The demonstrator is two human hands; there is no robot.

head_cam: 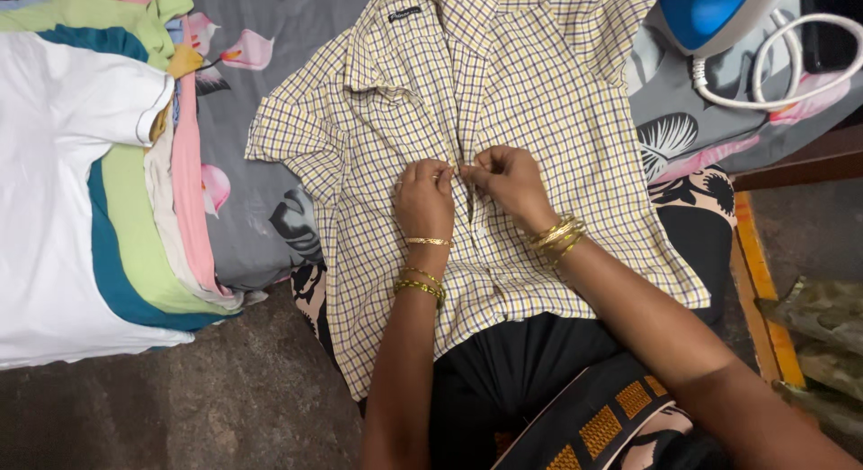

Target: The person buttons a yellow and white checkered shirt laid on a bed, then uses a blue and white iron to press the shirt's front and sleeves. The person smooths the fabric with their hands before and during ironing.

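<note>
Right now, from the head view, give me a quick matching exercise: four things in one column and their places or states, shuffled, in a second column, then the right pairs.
Things:
1. checked shirt
2. iron
3. stack of folded clothes
4. white cord

Places or states:
A. piled at the left edge, white piece on top
B. spread flat in the middle, both hands pinching its front placket
C. looped beside the iron at the upper right
D. blue, at the top right corner on the grey flowered cloth

Pairs: 1-B, 2-D, 3-A, 4-C

The left hand and right hand meet at the placket.
</note>
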